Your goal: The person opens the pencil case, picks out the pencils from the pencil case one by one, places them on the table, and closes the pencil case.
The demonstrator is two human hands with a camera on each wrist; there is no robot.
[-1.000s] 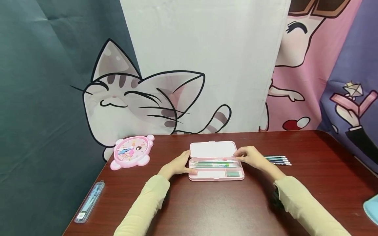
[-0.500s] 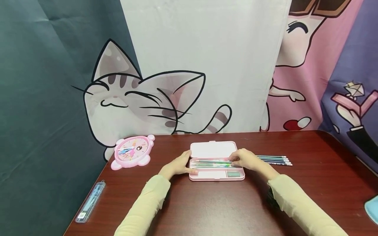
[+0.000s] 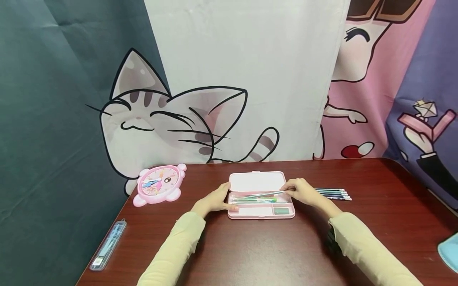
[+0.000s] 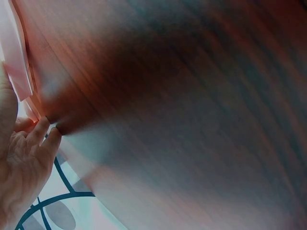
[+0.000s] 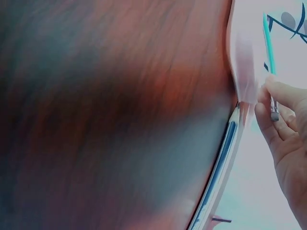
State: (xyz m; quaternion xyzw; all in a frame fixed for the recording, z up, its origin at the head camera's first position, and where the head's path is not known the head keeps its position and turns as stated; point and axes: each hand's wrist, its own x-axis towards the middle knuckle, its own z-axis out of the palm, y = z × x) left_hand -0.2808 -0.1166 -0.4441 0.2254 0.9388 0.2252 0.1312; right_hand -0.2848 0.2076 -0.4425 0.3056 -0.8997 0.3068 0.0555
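Note:
A pink pencil case [image 3: 261, 217] lies with its lid [image 3: 257, 181] folded back on the dark red table. Several pencils and pens [image 3: 255, 200] fill its rear compartment; a green eraser-like block [image 3: 282, 211] sits in the front right one. My left hand [image 3: 214, 200] holds the case's left end, thumb over the front corner. At the right end, my right hand [image 3: 302, 191] pinches a teal pencil [image 5: 269, 45] near its eraser end. The pencil slants over the rear compartment, its far end lower among the others. In the left wrist view, my left hand [image 4: 29, 158] shows fingers bent by the pink case.
Right of the case lies a row of several dark pencils [image 3: 332, 194]. A pink toy clock [image 3: 159, 186] stands at the table's back left. A clear slim box [image 3: 108, 245] lies along the left edge, and a light-blue object [image 3: 449, 252] at the far right.
My right hand first reached leftward into the case, then drew back right and up with a pencil pinched in it. The left hand has stayed on the case.

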